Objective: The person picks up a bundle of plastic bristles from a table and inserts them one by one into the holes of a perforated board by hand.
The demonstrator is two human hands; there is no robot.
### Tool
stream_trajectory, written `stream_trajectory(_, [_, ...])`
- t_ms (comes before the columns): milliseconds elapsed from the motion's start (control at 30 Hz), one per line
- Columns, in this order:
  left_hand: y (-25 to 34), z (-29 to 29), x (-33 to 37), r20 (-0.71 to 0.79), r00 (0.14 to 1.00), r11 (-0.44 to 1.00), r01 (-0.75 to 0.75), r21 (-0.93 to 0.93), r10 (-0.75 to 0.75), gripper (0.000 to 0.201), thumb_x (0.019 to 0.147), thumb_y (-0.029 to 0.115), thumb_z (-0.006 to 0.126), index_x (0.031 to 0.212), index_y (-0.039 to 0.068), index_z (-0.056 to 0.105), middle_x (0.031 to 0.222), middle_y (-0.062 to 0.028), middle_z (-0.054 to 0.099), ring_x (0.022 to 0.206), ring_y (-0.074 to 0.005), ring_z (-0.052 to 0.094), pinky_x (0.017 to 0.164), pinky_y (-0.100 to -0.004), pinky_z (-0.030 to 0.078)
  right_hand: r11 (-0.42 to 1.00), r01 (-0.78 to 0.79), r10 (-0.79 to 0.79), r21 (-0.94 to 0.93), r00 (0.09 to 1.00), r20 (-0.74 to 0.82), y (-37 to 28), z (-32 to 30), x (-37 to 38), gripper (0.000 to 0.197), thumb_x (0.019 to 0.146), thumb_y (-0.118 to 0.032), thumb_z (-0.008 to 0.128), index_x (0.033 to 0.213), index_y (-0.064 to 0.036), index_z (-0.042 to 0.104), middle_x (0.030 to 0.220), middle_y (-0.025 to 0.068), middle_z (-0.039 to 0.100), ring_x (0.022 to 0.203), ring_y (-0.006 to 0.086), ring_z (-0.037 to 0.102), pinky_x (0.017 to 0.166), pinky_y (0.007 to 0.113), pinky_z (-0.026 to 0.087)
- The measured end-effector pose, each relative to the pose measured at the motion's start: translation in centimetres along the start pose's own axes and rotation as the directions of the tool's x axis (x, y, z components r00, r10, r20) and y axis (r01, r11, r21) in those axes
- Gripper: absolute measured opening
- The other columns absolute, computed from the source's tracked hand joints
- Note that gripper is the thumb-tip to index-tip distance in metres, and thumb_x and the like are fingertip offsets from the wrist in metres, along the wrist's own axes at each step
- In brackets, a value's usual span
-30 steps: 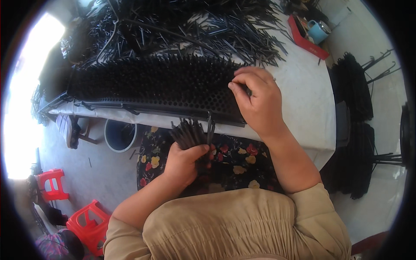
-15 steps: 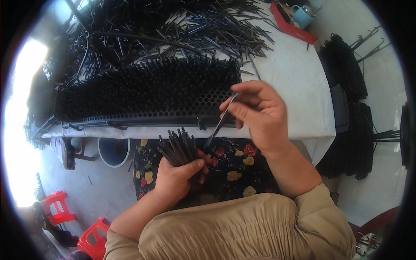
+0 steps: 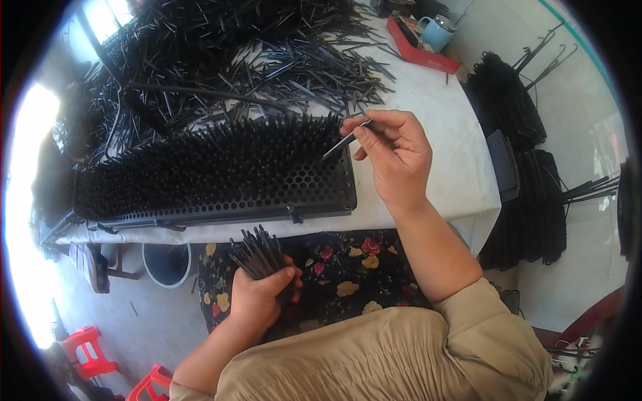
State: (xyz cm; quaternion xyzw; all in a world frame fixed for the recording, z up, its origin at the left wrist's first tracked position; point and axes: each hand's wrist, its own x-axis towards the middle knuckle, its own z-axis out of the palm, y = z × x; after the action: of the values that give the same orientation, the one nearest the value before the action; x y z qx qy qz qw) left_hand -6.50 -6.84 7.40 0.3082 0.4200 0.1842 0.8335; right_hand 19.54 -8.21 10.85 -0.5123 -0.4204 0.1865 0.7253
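My left hand (image 3: 259, 294) is closed around a bundle of thin black sticks (image 3: 257, 252), their ends fanning upward, low in front of the table edge. Between thumb and fingers of my right hand (image 3: 400, 154) is a single thin dark stick (image 3: 342, 143). Its lower end points down-left, over the right end of a black perforated rack (image 3: 317, 184). Whether that tip touches the rack I cannot tell. Crowded upright black sticks (image 3: 200, 160) fill most of the rack's holes; uncovered round holes show along its front and right side.
A large heap of loose black sticks (image 3: 294, 67) spreads behind the rack on the white-covered table (image 3: 441, 167). A red box (image 3: 421, 57) and a blue mug (image 3: 438, 32) stand far right. Black bundles (image 3: 511, 100) hang at right. Below left are a bucket (image 3: 167, 264) and red stools (image 3: 90, 351).
My right hand has carried its stick up and away from the bundle to the rack's right end, turning the stick's lower end leftward. My left hand still grips the bundle. The view has shifted.
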Motion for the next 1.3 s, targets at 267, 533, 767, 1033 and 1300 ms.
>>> stream_trajectory(267, [-0.4, 0.0, 0.3, -0.017, 1.0, 1.0, 0.009, 0.02, -0.008, 0.017, 0.085, -0.002, 0.065, 0.1, 0.0, 0.06, 0.086, -0.0119, 0.065, 0.073, -0.0206, 0.062, 0.056, -0.034, 0.05, 0.97, 0.196, -0.191, -0.146, 0.98, 0.047, 0.4, -0.1, 0.2, 0.021, 0.089, 0.006, 0.066, 0.106, -0.0007, 0.056, 0.095, 0.0072, 0.07, 0.085, 0.01, 0.067, 0.07, 0.02, 0.053])
stream_trajectory(533, [-0.6, 0.0, 0.4, -0.035, 0.999, 0.999, 0.016, 0.039, -0.014, 0.017, 0.084, -0.002, 0.066, 0.1, 0.0, 0.061, 0.086, -0.011, 0.065, 0.073, -0.0198, 0.063, 0.056, -0.0325, 0.051, 0.951, 0.264, -0.244, -0.16, 0.961, 0.131, 2.0, 0.7, 0.3, 0.023, 0.091, 0.009, 0.062, 0.11, 0.0014, 0.051, 0.101, 0.0119, 0.068, 0.089, 0.0117, 0.067, 0.07, 0.019, 0.053])
stream_trajectory(767, [-0.5, 0.1, 0.4, -0.054, 0.998, 0.997, 0.024, 0.077, -0.02, 0.017, 0.084, -0.001, 0.067, 0.1, 0.0, 0.061, 0.086, -0.01, 0.066, 0.073, -0.0185, 0.063, 0.057, -0.0307, 0.051, 0.879, 0.386, -0.339, -0.281, 0.919, 0.202, 2.4, 1.6, 0.5, 0.029, 0.084, 0.006, 0.07, 0.109, -0.0026, 0.057, 0.091, 0.0099, 0.07, 0.081, 0.0145, 0.069, 0.065, 0.023, 0.054])
stream_trajectory(1033, [-0.7, 0.0, 0.6, -0.059, 0.998, 0.996, 0.029, 0.079, -0.024, 0.016, 0.084, 0.0, 0.068, 0.099, 0.0, 0.062, 0.085, -0.0097, 0.066, 0.072, -0.018, 0.063, 0.057, -0.0302, 0.051, 0.544, 0.665, -0.531, -0.512, 0.745, 0.404, 2.3, 1.6, 2.1, 0.021, 0.073, -0.007, 0.079, 0.091, -0.0087, 0.068, 0.086, 0.0025, 0.072, 0.085, 0.0221, 0.069, 0.076, 0.035, 0.05])
stream_trajectory(1300, [-0.5, 0.2, 0.6, -0.093, 0.995, 0.993, 0.05, 0.104, -0.041, 0.018, 0.083, -0.002, 0.066, 0.1, 0.003, 0.06, 0.082, -0.0093, 0.065, 0.071, -0.0205, 0.062, 0.056, -0.0335, 0.051, 0.575, 0.632, -0.397, -0.519, 0.771, 0.498, 1.4, 1.7, 2.3, 0.022, 0.068, -0.004, 0.077, 0.087, -0.0111, 0.069, 0.105, 0.0026, 0.069, 0.111, 0.0264, 0.059, 0.094, 0.039, 0.043])
